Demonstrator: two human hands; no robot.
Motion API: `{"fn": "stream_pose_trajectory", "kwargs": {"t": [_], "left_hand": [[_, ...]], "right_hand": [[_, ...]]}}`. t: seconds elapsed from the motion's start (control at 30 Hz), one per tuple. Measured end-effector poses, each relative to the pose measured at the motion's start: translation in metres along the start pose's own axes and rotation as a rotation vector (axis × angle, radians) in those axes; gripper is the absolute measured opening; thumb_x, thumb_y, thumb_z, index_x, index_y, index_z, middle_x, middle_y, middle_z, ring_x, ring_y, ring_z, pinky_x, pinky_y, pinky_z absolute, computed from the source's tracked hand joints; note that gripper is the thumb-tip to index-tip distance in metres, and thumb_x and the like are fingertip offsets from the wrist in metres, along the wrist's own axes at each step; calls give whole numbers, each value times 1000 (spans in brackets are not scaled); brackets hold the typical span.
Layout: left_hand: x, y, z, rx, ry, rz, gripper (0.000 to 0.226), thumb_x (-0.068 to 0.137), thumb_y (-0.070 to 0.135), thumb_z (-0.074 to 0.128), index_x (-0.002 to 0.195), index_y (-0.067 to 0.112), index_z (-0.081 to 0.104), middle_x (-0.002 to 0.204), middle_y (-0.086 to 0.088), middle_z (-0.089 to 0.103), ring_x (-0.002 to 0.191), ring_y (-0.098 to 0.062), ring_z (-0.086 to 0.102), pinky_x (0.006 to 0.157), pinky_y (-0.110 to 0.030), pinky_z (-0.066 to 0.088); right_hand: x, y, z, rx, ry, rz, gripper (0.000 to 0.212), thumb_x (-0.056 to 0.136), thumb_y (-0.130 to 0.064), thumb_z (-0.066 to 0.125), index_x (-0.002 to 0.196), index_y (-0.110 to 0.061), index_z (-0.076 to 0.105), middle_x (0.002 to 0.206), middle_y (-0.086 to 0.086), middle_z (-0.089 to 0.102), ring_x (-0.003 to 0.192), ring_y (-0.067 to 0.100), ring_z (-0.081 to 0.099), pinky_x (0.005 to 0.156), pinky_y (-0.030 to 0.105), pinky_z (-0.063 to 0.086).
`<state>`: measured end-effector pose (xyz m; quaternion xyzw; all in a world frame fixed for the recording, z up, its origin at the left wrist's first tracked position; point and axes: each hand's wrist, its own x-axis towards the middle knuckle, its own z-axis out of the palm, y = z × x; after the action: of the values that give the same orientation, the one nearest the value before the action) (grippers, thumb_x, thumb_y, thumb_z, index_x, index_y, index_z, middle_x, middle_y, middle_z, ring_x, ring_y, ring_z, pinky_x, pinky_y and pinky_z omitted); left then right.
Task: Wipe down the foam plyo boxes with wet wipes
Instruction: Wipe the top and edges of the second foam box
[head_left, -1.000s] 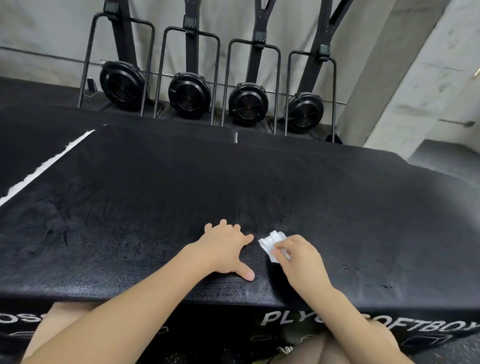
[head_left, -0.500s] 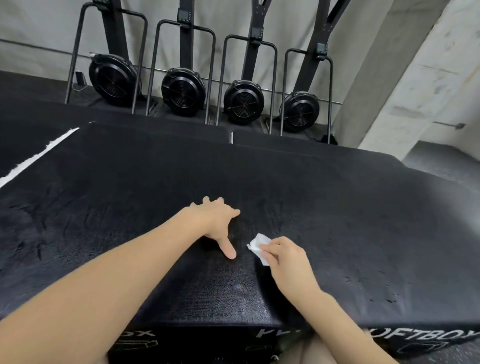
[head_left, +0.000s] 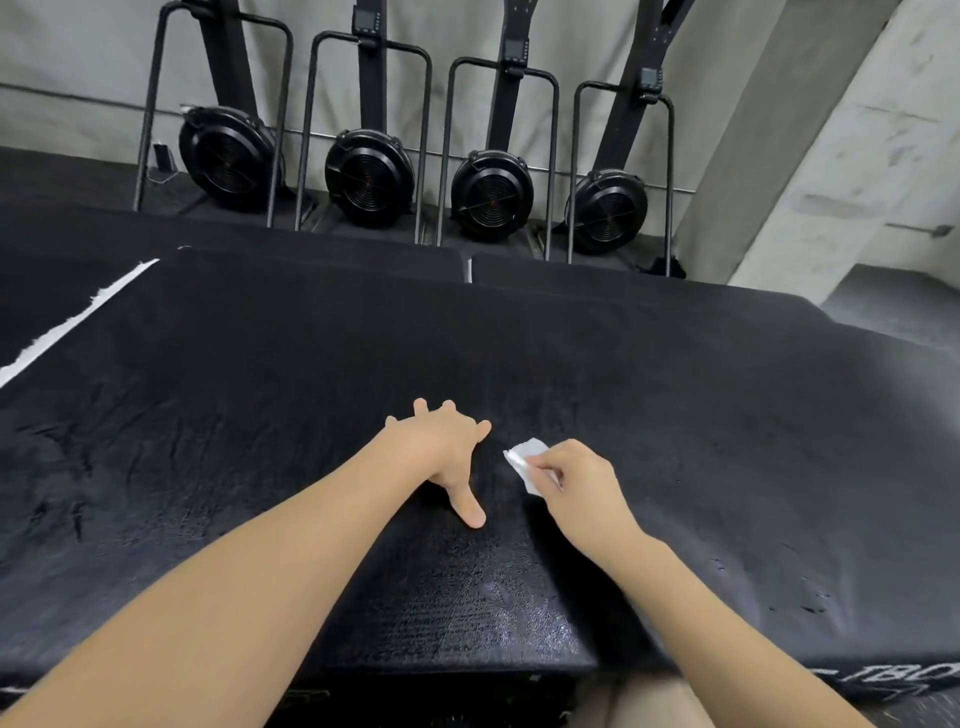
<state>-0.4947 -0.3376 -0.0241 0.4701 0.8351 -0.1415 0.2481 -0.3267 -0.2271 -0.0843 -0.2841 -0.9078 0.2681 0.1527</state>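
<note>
A large black foam plyo box (head_left: 260, 415) fills the middle of the view, its textured top scuffed and creased. My left hand (head_left: 441, 457) rests flat on the top with fingers spread and thumb pointing toward me. Just to its right, my right hand (head_left: 576, 483) pinches a small folded white wet wipe (head_left: 527, 460) and presses it against the box top. White lettering (head_left: 883, 680) shows on the box's front face at the lower right.
Several black fan machines (head_left: 491, 195) with upright metal frames stand against the wall behind the box. More black boxes (head_left: 322, 254) lie beyond the far edge. A white strip (head_left: 72, 325) runs at the left. A concrete pillar (head_left: 831, 135) rises at the right.
Both hands have slid farther from the near edge across the box top, the right one carrying the wipe. The camera has leaned forward, so less of the front lettering shows.
</note>
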Motion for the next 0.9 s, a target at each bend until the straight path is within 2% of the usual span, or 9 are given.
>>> {"fn": "stream_pose_trajectory", "kwargs": {"t": [0.1, 0.17, 0.23, 0.37, 0.43, 0.5, 0.63, 0.73, 0.9], "left_hand": [[2, 1, 0, -7, -8, -4, 139, 54, 71, 86, 160, 37, 3, 148, -8, 26, 139, -45, 21, 102, -67, 40], [2, 1, 0, -14, -8, 5, 138, 54, 71, 86, 160, 37, 5, 145, -8, 28, 138, -45, 22, 102, -66, 41], [1, 2, 0, -18, -2, 7, 136, 54, 70, 87, 160, 38, 7, 145, -7, 28, 140, -45, 21, 103, -68, 39], [-2, 3, 1, -42, 7, 1, 136, 56, 65, 89, 160, 36, 7, 151, -9, 25, 145, -48, 14, 106, -73, 31], [-2, 4, 0, -45, 0, -5, 135, 55, 64, 90, 160, 35, 9, 151, -10, 24, 144, -49, 14, 105, -74, 31], [-1, 6, -2, -37, -12, -9, 135, 55, 63, 90, 160, 33, 10, 153, -12, 23, 144, -50, 14, 105, -75, 31], [-3, 9, -6, -44, -25, -21, 126, 58, 58, 91, 158, 29, 20, 158, -13, 18, 145, -49, 12, 109, -74, 27], [-3, 9, -6, -29, -35, -23, 132, 58, 59, 91, 160, 32, 12, 162, -14, 12, 146, -50, 10, 109, -74, 27], [-2, 8, -8, -36, -37, -17, 139, 58, 60, 90, 161, 34, 0, 165, -16, 4, 148, -52, 5, 108, -76, 26]], "right_hand": [[16, 11, 3, -82, 3, -44, 27, 98, -35, 61, 82, -15, 69, 86, -3, 55, 81, 13, 57, 72, 22, 47], [33, 29, -9, -200, 68, 33, 29, 95, -21, 59, 68, -10, 54, 80, 2, 51, 77, 23, 56, 66, 32, 47], [44, 49, -28, -283, 137, 142, 35, 90, -7, 55, 60, -12, 39, 76, 3, 44, 71, 30, 53, 55, 31, 40], [43, 53, -42, -324, 168, 166, 23, 88, 2, 50, 65, -2, 49, 78, 12, 50, 73, 36, 53, 60, 38, 45], [42, 38, -29, -336, 123, 84, 23, 88, 1, 51, 67, -8, 53, 78, 7, 49, 73, 31, 51, 58, 36, 42], [42, 18, -9, -288, 74, -25, 20, 91, -7, 53, 74, -17, 61, 81, 1, 50, 75, 23, 53, 62, 33, 44], [46, -12, 21, -160, 9, -192, 20, 99, -13, 53, 91, -14, 71, 89, 3, 57, 78, 19, 57, 66, 27, 46], [58, -4, 18, -176, 7, -174, 20, 98, -11, 51, 96, -11, 72, 93, 5, 57, 84, 21, 59, 72, 29, 49], [88, 32, -18, -303, 61, -2, 25, 100, -15, 49, 115, -11, 68, 112, 13, 59, 104, 32, 56, 83, 33, 42]]}}
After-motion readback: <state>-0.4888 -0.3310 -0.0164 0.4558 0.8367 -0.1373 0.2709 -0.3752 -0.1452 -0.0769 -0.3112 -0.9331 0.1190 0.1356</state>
